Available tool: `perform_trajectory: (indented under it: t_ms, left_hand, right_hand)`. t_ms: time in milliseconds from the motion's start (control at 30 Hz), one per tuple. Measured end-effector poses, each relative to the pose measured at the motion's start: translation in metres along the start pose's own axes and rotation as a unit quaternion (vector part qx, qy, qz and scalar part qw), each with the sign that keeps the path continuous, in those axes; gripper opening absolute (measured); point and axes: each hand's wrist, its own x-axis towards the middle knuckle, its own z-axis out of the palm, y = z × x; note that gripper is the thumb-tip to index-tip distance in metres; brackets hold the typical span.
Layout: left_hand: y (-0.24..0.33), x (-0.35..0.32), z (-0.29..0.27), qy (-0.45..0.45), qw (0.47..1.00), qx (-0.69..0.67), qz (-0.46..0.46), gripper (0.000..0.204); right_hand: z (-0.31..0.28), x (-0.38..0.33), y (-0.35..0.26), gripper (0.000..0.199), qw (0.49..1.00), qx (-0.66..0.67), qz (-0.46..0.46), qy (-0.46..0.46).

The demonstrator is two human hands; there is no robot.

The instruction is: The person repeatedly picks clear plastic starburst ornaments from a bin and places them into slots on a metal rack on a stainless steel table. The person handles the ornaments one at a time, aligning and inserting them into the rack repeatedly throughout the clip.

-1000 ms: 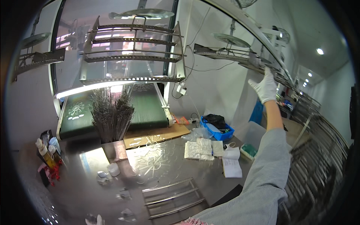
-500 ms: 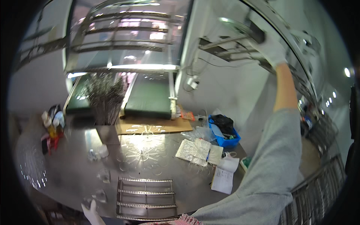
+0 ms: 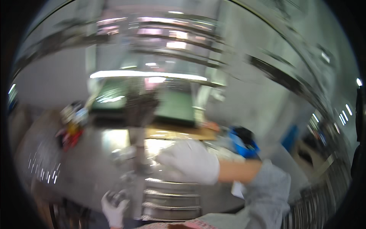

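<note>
Bench [image 3: 91, 171] is smooth grey metal, with a glare patch by a pale rectangular sheet [image 3: 116, 138]. Behind it: green-belted conveyor [image 3: 175, 107], smooth matte belt, dark bundle of thin rods [image 3: 142, 101] standing in front. Light tube [image 3: 148, 74] above the belt, window at the back, pale grey walls. Slatted metal frame [image 3: 183, 39] hangs before the glass; another dark frame [image 3: 274, 74] hangs to the right. Whole view motion-smeared.

Slatted metal rack [image 3: 171, 194] lies on the bench close to my body: shiny parallel bars, roughly rectangular. My right grip [image 3: 190, 162], white glove, is above its far end; fingers too blurred, can't tell if wide, narrow or holding anything. My left grip [image 3: 113, 212], also white-gloved, is just left of the rack, thumb and fingers around a small glossy grey piece [image 3: 116, 196]; can't tell if they're pressed on it.

Edges: flat brown cardboard [image 3: 190, 132] below the belt, blue plastic bin [image 3: 248, 152] with crumpled black material [image 3: 243, 134] inside, bottles [image 3: 70, 116] over something red [image 3: 71, 141] at left. Lower right: stack of barred metal racks [image 3: 316, 208].
</note>
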Motion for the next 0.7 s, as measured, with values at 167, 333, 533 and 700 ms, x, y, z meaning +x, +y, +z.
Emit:
perform_trajectory:
  t_ms: [167,333,533,700]
  left_hand:
    - [0.045,0.021,-0.090,-0.263,0.854,0.314,0.322,0.042]
    - [0.100,0.040,-0.234,-0.196,0.824,0.292,0.443,0.024]
    - [0.136,0.042,-0.367,-0.144,0.850,0.396,0.315,0.029]
    - [0.142,0.014,-0.424,-0.028,0.857,0.438,0.270,0.044]
  right_hand:
    - [0.191,0.056,-0.159,0.073,0.649,0.697,0.231,-0.199]
    - [0.304,0.144,-0.275,0.073,0.696,0.659,0.066,-0.278]
    - [0.315,0.269,-0.363,0.065,0.660,0.647,-0.006,-0.383]
    - [0.311,0.318,-0.433,0.054,0.674,0.659,-0.065,-0.328]
